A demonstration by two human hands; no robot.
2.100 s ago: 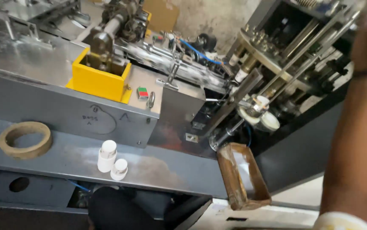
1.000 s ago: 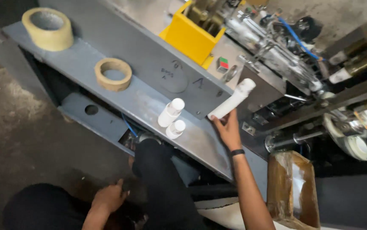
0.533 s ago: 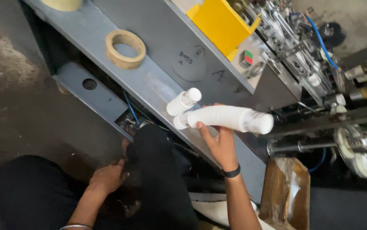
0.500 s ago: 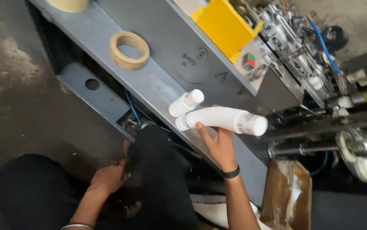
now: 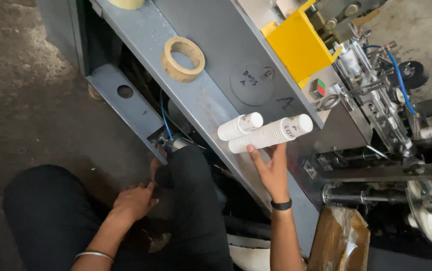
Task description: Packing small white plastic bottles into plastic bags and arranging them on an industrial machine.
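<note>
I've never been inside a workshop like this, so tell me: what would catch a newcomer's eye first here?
Probably the long stack of white paper cups that the right hand steadies on the grey metal ledge, with a shorter stack lying just beside it. Next comes the bright yellow box on the machine above, and the tan tape ring farther along the ledge. The left hand rests low by the dark-clothed knee.

I see my right hand (image 5: 271, 168) raised on an outstretched forearm, palm up and fingers spread loosely open, a dark band on its wrist, while my left hand (image 5: 134, 199) rests low on my knee, fingers curled.
</note>
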